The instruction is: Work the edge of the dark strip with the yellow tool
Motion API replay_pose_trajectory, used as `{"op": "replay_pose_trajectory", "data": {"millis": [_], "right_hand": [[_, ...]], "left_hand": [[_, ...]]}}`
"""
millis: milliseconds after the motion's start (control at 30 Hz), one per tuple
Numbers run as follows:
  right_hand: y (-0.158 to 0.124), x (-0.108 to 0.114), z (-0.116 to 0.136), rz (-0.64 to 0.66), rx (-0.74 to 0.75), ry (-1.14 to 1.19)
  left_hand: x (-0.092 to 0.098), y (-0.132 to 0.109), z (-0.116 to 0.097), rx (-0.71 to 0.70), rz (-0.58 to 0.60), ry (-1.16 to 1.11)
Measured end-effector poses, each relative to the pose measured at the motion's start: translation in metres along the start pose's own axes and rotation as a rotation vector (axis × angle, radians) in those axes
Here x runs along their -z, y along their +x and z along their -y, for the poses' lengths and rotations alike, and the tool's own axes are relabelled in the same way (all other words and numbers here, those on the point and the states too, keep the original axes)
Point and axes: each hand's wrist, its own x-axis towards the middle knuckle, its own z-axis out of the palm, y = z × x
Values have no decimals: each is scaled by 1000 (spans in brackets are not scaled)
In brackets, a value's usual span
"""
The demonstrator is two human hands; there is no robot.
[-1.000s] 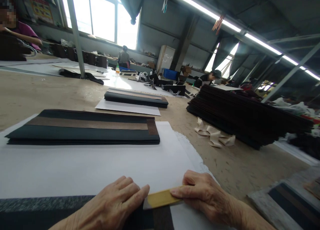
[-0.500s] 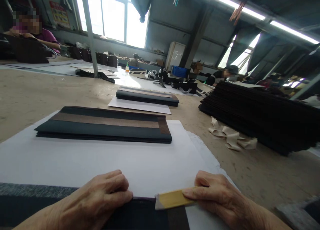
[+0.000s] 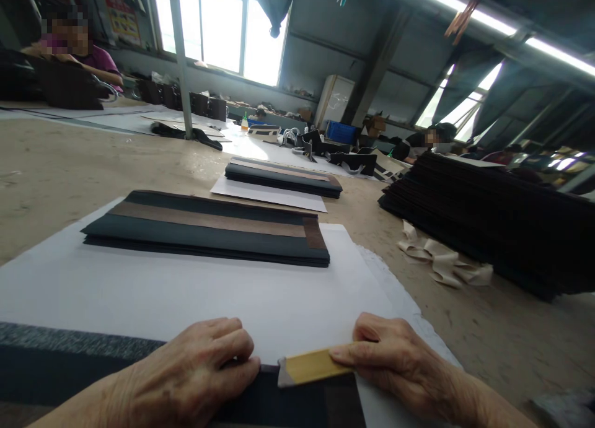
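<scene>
A dark blue-black sheet (image 3: pixel 283 400) with a brown strip at its right end lies at the near edge of the view. My left hand (image 3: pixel 195 366) rests on it, with thumb and fingers pinched together on its far edge. My right hand (image 3: pixel 395 360) grips a flat yellow scraper (image 3: pixel 309 363) between thumb and fingers. The scraper's grey-coated tip touches the sheet's far edge, a short way right of my left thumb. Left of my left hand, a speckled grey band (image 3: pixel 79 340) runs along the dark material. My forearms hide part of the sheet.
White paper (image 3: pixel 186 292) lies beneath, with a stack of dark folded panels (image 3: pixel 209 227) on it. A second stack (image 3: pixel 283 177) sits farther back. At right stand a tall dark pile (image 3: pixel 488 223) and cream scraps (image 3: pixel 446 261). Other people sit beyond.
My right hand has slid the scraper left along the sheet's edge, closer to my left thumb. My left hand keeps its pinch. The whole scene has shifted slightly right in view.
</scene>
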Motion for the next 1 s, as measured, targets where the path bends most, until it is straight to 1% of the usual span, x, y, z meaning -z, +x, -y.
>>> {"op": "replay_pose_trajectory", "data": {"millis": [100,300,433,533,667,767,867,1000], "right_hand": [[7,-1,4,-9,20,-4],[23,1,15,52,20,-28],[28,0,15,59,23,-29],[27,-1,14,62,33,-28],[27,0,14,78,52,-33],[31,2,16,90,62,-37],[37,1,16,83,87,-64],[46,-2,16,84,99,-76]], "left_hand": [[1,0,0,-15,1,23],[6,4,-1,-94,20,117],[6,4,2,-92,34,93],[8,-7,11,-62,23,22],[19,-36,24,56,-46,-82],[27,-52,28,109,-36,-133],[29,-56,29,147,17,-132],[29,-51,28,124,11,-76]]}}
